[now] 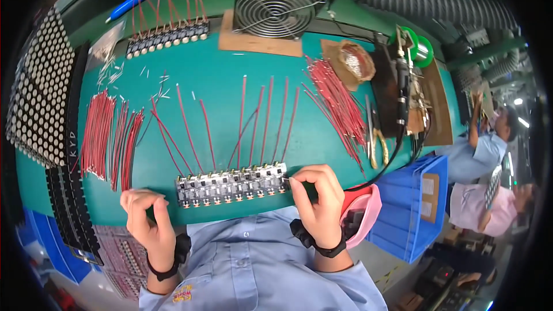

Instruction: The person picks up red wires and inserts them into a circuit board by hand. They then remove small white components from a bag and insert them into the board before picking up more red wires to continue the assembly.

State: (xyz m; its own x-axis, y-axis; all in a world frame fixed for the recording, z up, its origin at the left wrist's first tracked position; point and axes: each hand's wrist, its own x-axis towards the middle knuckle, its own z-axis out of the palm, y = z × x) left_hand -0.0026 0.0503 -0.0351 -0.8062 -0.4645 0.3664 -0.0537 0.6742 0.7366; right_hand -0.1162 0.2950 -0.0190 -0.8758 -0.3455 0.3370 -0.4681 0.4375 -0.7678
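A strip of small clear-and-black component blocks (pixel 230 186) lies near the table's front edge, with several red wires rising from its back side. My right hand (pixel 319 196) is at the strip's right end, thumb and index finger pinched together. A tiny pale tip shows at that pinch; whether it belongs to the strip is unclear. Left of the strip and apart from it, my left hand (pixel 148 219) has its fingers curled toward the thumb. Whatever it may hold is hidden. Just beyond it lies a bundle of red wires (pixel 99 135) with a looser group of wires (pixel 124 144) alongside.
At the back are a fan (pixel 276 8) and a second wired strip (pixel 167 39). On the right lie red wires (pixel 337 95), tweezers (pixel 368 126), yellow-handled pliers (pixel 380 147), a soldering iron (pixel 402 86) and a blue bin (pixel 409 207). Stacked trays (pixel 40 86) stand left. Two people work farther right.
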